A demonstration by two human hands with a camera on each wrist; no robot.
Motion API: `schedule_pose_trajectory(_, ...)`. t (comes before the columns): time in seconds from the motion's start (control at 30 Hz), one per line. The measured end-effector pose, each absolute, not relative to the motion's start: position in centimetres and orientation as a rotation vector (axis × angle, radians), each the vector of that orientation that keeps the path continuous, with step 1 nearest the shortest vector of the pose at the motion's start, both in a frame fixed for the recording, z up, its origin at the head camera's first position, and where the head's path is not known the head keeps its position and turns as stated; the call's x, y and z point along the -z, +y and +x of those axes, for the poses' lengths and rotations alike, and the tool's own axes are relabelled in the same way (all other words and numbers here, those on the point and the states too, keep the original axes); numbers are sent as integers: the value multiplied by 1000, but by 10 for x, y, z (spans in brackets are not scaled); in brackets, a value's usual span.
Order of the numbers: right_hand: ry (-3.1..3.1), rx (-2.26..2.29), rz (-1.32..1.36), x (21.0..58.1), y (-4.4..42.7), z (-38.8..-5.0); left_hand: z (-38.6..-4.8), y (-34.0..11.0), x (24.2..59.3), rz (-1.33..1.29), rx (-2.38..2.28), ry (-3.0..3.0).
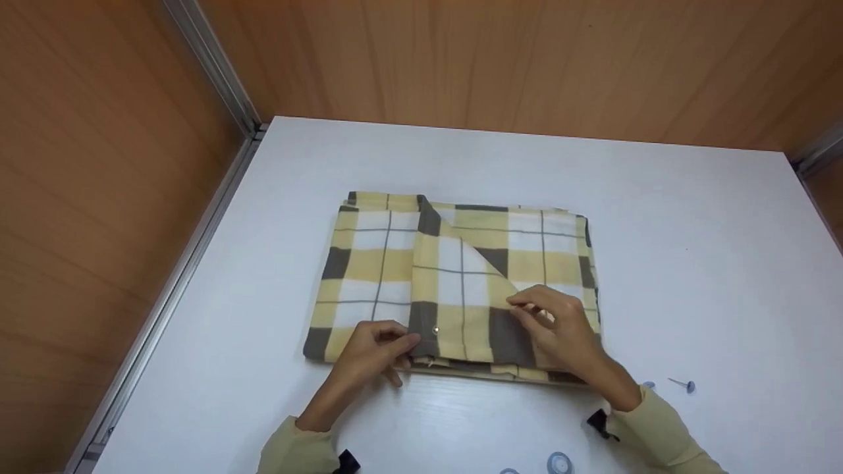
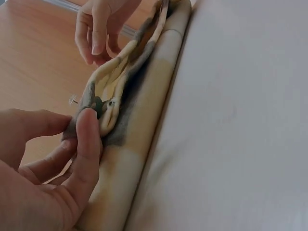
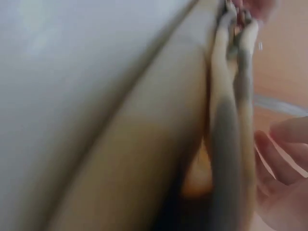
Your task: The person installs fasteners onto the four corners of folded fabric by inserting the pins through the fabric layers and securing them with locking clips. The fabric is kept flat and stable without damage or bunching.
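Observation:
A folded plaid cloth (image 1: 382, 263) in yellow, white and dark grey lies on the table, its top layer turned over in a diagonal flap. My left hand (image 1: 375, 349) pinches the flap's near left corner between thumb and fingers. Close to that corner, the tip of a small pin (image 1: 435, 330) pokes up through the grey patch; the left wrist view shows this clear-tipped pin (image 2: 73, 100) too. Between the cloth layers there is something dark green (image 2: 99, 107). Over the flap's right side hovers my right hand (image 1: 560, 329), fingers loosely bent, with nothing visibly held (image 3: 284, 178).
Right of the cloth lies a pin with a round blue-grey base (image 1: 689, 386), and another round base (image 1: 649, 384) shows partly behind the right wrist. A grey-blue disc (image 1: 560, 463) sits at the near edge. Wooden panels (image 1: 494, 66) border the white table (image 1: 711, 263).

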State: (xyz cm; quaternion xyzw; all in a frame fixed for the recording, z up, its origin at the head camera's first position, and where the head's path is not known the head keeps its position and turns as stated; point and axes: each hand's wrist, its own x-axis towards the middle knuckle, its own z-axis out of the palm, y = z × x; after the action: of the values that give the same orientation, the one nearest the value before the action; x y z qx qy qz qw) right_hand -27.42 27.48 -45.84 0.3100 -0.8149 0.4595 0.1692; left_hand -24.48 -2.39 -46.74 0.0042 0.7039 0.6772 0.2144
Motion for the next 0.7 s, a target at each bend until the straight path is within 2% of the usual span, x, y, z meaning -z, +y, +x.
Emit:
schedule_pose_trajectory(0.2, -2452, -1120, 684, 448, 318, -293, -246, -30, 460, 78, -1730, 2126)
schedule_pose_trajectory(0.4, -2535, -1090, 484, 434, 353, -308, -261, -29, 436, 153, -1652, 2427)
schedule_pose_trajectory(0.7, -2666, -1180, 315, 436, 377, -333, -290, 10, 420, 310, -1822, 2140)
